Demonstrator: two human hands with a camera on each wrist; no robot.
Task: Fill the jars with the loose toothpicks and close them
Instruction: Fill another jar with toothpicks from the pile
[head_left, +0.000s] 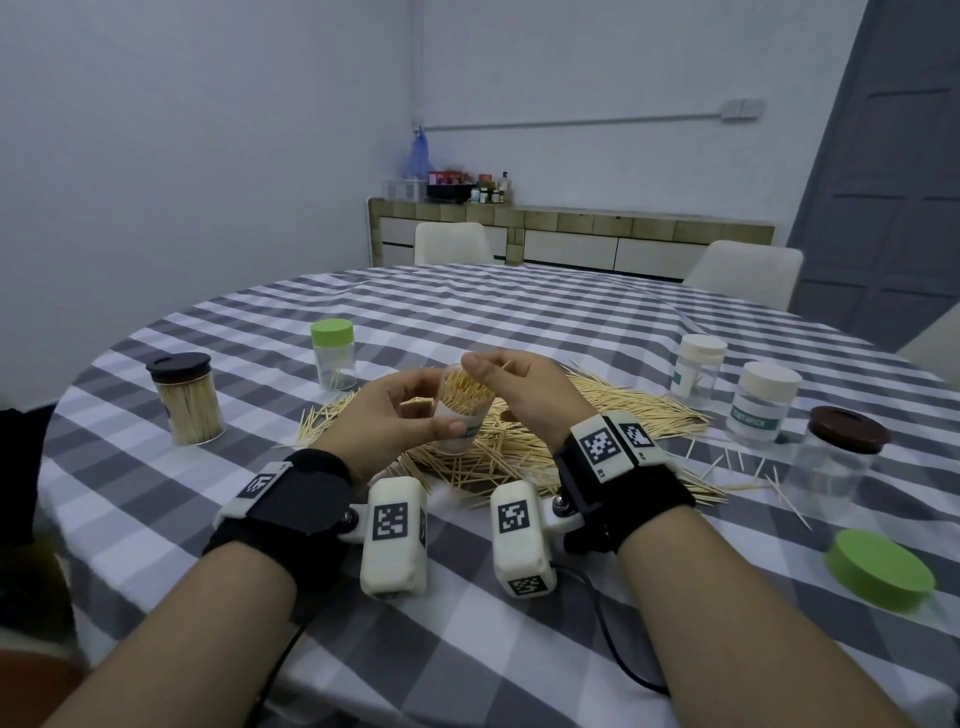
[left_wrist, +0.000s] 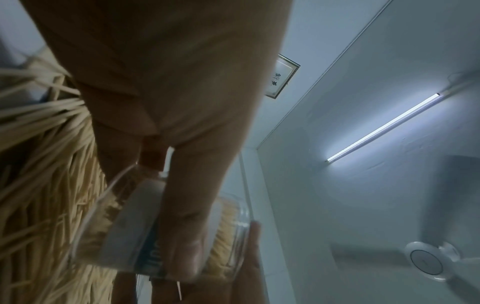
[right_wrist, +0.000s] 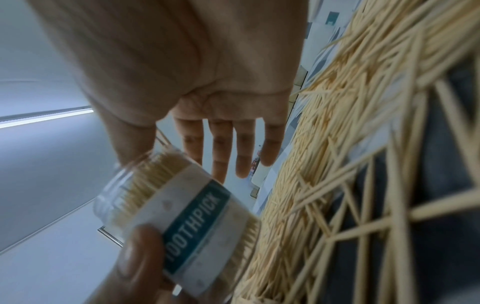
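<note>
Now we hold an open clear jar (head_left: 464, 410) above the heap of loose toothpicks (head_left: 524, 447) in the middle of the checked tablecloth (head_left: 467, 312). Our left hand (head_left: 400, 415) grips it, thumb across the white label with the teal TOOTHPICK band and fingers curled round the far side; the jar tilts a little and is packed with toothpicks that reach close to its rim. Our right hand (head_left: 524, 389) sits at the mouth of the jar. In the right wrist view its four fingers (right_wrist: 221, 148) stretch out fairly straight above the jar, yet the head view shows what looks like a single toothpick near the thumb and forefinger, so we cannot tell for sure whether it pinches anything.

To the left stand a black-lidded jar (head_left: 186, 397), full of toothpicks, and a green-lidded jar (head_left: 333, 353) with only a few inside. To the right stand two white-lidded jars (head_left: 696, 370) (head_left: 763, 402) and a brown-lidded jar (head_left: 836, 457), with stray toothpicks scattered near them. A loose green lid (head_left: 880, 569) lies flat on the cloth near our right forearm.
</note>
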